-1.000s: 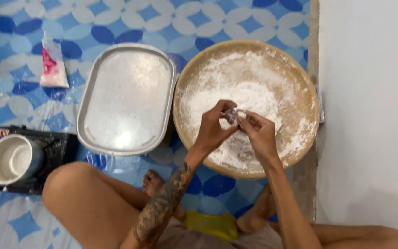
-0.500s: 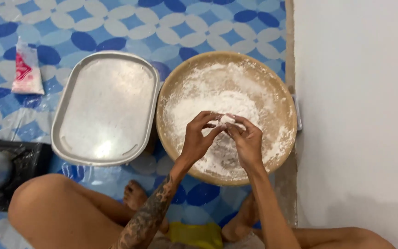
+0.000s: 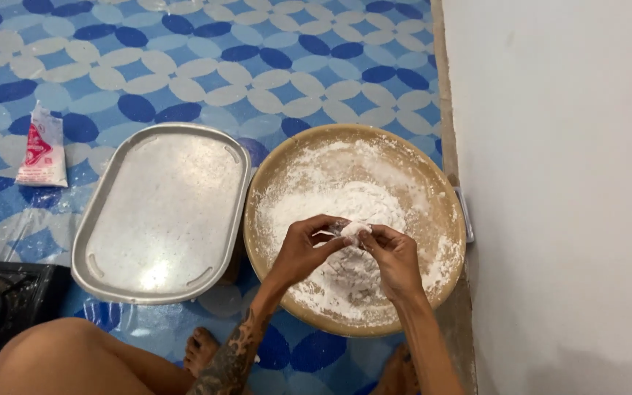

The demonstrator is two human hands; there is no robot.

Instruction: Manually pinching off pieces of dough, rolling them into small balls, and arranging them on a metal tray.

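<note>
A small, flour-dusted white lump of dough (image 3: pixel 352 230) is held above the middle of a round, shallow tan wooden tray (image 3: pixel 268 183). The tray, coated with loose white flour (image 3: pixel 345 194), lies on the floor at right.

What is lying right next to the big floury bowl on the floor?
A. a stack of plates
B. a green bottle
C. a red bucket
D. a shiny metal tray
D: a shiny metal tray lies on the patterned floor just left of the floury bowl, where both hands, left hand and right hand, pinch a small white lump.
</note>
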